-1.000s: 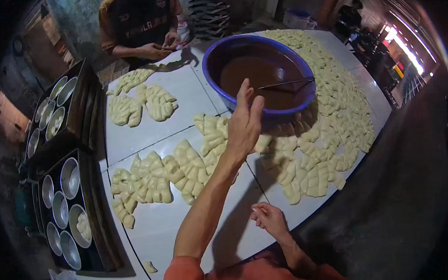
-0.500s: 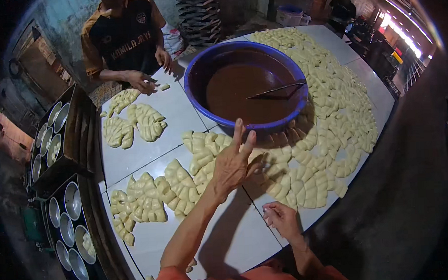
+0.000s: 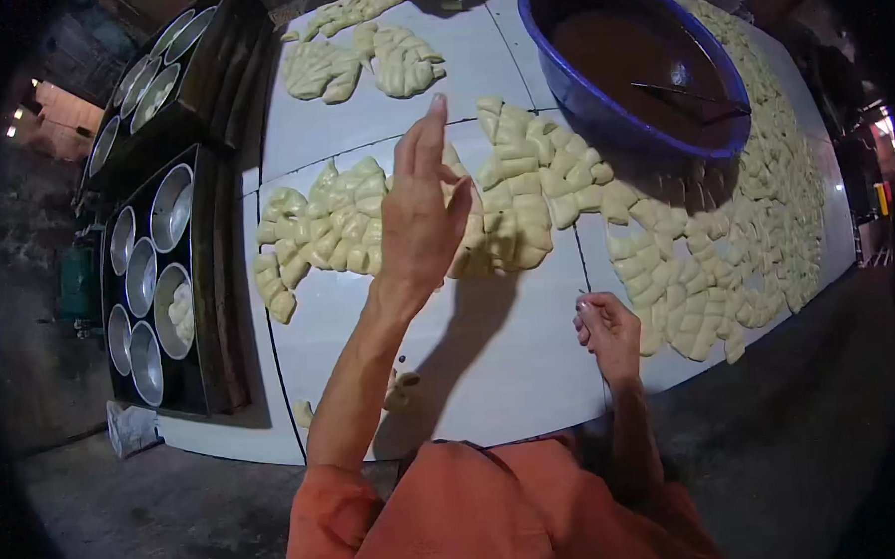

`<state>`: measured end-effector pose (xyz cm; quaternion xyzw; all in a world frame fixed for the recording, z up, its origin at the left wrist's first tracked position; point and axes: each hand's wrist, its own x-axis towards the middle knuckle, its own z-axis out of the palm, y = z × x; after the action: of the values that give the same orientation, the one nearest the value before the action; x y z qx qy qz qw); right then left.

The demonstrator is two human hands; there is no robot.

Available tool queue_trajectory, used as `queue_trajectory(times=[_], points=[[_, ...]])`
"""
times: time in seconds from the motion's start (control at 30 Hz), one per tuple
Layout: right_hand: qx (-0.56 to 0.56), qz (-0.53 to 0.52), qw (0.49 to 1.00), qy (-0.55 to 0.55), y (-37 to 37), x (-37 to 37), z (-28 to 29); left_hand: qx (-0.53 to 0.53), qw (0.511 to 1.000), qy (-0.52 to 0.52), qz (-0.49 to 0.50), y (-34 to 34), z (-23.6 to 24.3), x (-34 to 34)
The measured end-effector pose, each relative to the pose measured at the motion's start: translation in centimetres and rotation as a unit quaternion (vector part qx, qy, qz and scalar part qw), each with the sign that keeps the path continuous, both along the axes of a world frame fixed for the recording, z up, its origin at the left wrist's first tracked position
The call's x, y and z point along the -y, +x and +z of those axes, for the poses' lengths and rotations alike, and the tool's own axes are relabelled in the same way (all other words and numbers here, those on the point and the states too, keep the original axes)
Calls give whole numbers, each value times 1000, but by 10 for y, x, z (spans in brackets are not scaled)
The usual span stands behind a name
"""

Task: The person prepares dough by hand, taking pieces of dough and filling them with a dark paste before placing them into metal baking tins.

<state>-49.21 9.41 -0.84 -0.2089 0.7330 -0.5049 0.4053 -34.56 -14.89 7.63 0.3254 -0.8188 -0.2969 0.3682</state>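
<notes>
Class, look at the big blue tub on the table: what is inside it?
The blue tub holds a smooth brown liquid with a dark utensil lying across it. The liquid covers the tub's bottom and anything sunk in it.

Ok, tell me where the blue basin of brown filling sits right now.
In the head view the blue basin sits at the table's far right, ringed by pale dough pieces, beyond the raised left hand.

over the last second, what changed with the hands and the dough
The left hand drew back from near the blue basin and now hovers open above the dough pieces, holding nothing. The right hand stayed curled at the table edge. Dough, basin and baking tins look unmoved.
</notes>
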Motion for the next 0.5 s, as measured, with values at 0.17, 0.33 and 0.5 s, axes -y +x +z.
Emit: queue_trajectory(times=[0.17, 0.33, 0.5], points=[[-296, 65, 953, 11, 11, 72, -3, 91, 996, -7, 16, 60, -45, -31], [-355, 27, 930, 89, -3, 108, 3, 107, 993, -36, -24, 35, -72, -48], [-330, -85, 932, 123, -22, 104, -10, 108, 991, -30, -66, 8, -77, -48]])
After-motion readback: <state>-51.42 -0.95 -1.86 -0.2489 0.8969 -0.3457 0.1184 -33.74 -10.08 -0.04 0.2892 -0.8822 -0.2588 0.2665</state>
